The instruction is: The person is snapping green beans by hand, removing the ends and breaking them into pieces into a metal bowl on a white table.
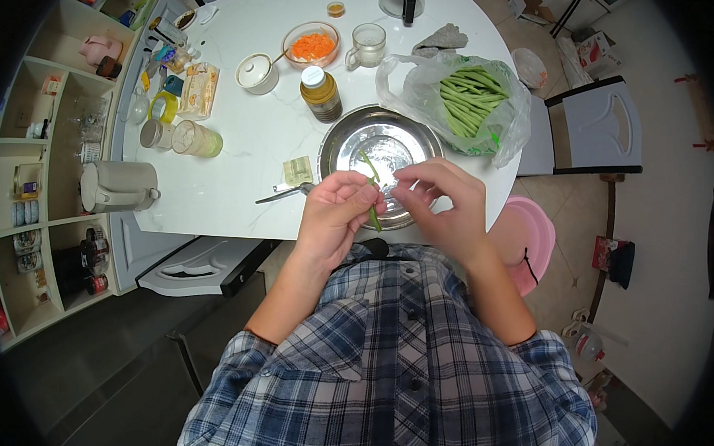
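My left hand (342,213) pinches a green bean (375,216) between thumb and fingers over the near side of a stainless steel basin (337,139). Another green length (369,165) shows just beyond those fingertips; whether it is part of the same bean I cannot tell. Close by on the right, my right hand (445,197) hovers over the basin with its thumb and forefinger slightly apart, and I see nothing between them. A tiny green bit shows by its fingertips. Many whole green beans (473,99) fill an opened plastic bag (513,125) beyond the right hand.
Behind the basin stand a lidded jar (322,96), a glass mug (368,46), a bowl of shredded carrot (312,45) and a white lidded pot (256,74). A dark-handled utensil (283,193) lies left of the basin. A pink tub (526,242) sits below the table's right edge.
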The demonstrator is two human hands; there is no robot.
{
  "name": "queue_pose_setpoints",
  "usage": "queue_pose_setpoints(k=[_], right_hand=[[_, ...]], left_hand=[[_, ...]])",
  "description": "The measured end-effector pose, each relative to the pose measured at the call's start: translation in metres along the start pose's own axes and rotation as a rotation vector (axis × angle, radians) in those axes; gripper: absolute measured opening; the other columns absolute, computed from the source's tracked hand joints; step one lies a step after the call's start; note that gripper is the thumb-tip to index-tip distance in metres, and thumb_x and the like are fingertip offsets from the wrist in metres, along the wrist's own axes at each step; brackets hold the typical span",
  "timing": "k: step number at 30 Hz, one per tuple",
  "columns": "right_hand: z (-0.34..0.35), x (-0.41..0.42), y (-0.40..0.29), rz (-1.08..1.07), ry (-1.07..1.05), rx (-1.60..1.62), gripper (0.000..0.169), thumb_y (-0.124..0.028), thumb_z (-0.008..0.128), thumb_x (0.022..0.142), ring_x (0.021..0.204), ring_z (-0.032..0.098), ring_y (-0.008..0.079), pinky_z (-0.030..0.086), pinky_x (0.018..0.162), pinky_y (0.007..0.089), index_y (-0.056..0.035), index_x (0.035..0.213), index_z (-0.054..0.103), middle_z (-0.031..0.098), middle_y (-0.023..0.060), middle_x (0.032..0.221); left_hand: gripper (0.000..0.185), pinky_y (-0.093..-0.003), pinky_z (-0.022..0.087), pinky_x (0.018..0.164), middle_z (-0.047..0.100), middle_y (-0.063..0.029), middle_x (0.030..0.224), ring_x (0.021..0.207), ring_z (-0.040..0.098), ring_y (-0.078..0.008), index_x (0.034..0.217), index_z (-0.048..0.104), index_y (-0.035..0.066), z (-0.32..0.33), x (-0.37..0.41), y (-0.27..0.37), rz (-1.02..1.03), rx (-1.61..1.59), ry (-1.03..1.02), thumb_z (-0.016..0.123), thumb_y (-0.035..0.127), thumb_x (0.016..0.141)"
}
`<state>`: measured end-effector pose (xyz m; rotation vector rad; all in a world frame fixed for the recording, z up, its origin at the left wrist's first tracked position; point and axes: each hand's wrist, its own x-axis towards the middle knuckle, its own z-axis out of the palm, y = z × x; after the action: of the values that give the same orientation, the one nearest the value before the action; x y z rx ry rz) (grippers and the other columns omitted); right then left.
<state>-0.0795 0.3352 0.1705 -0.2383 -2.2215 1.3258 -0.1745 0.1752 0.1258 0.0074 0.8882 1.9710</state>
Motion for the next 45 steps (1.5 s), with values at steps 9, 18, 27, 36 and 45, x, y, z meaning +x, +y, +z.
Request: queue_pose_setpoints(k=[9, 18, 27, 36, 45], right_hand=[[0.005, -0.002, -0.003, -0.063, -0.003, 0.027, 0.018, 0.003, 0.074, 0.074, 0.066, 0.066, 0.0132, 0.053, 0.054, 0.0230, -0.0043, 0.090, 0.069, 0.067, 0.0067, 0.081], [0.001, -0.001, -0.004, -0.117, -0.070, 0.106, 0.017, 0.005, 0.074, 0.071, 0.068, 0.066, 0.0174, 0.053, 0.055, 0.0265, -0.0034, 0.086, 0.069, 0.067, 0.0071, 0.081], [-0.008, 0.009, 0.000, -0.253, -0.121, 0.052, 0.017, 0.002, 0.076, 0.067, 0.070, 0.065, 0.0209, 0.052, 0.059, 0.0302, -0.0034, 0.082, 0.069, 0.068, 0.0066, 0.079], [-0.006, 0.005, 0.006, -0.215, -0.128, 0.138, 0.014, 0.003, 0.075, 0.070, 0.071, 0.063, 0.0205, 0.051, 0.060, 0.0295, -0.0024, 0.081, 0.067, 0.067, 0.0073, 0.079], [-0.002, -0.003, 0.010, -0.217, -0.075, 0.107, 0.018, 0.008, 0.068, 0.073, 0.070, 0.062, 0.0220, 0.051, 0.057, 0.0301, -0.0010, 0.088, 0.063, 0.063, 0.0083, 0.078]], left_hand=[[0.020, -0.0350, 0.054, 0.090, 0.066, -0.0179, 0.105, 0.098, 0.066, -0.0263, 0.108, 0.062, -0.003, 0.007, -0.004, 0.002, -0.062, -0.151, -0.035, 0.059, -0.005, 0.089], [0.016, -0.0345, 0.054, 0.085, 0.067, -0.0139, 0.098, 0.092, 0.066, -0.0233, 0.099, 0.062, 0.001, 0.002, -0.004, 0.002, -0.079, -0.209, -0.132, 0.063, -0.007, 0.085], [0.014, -0.0322, 0.053, 0.080, 0.067, -0.0118, 0.094, 0.085, 0.065, -0.0223, 0.095, 0.061, 0.005, 0.003, -0.003, 0.002, -0.193, -0.252, -0.158, 0.065, -0.004, 0.086], [0.009, -0.0326, 0.053, 0.079, 0.067, -0.0124, 0.095, 0.084, 0.065, -0.0224, 0.095, 0.062, 0.005, 0.006, -0.004, 0.001, -0.273, -0.249, -0.145, 0.063, -0.001, 0.088], [0.010, -0.0328, 0.053, 0.080, 0.066, -0.0132, 0.096, 0.085, 0.065, -0.0230, 0.097, 0.059, 0.004, 0.012, -0.001, -0.004, -0.236, -0.288, -0.122, 0.062, 0.000, 0.089]])
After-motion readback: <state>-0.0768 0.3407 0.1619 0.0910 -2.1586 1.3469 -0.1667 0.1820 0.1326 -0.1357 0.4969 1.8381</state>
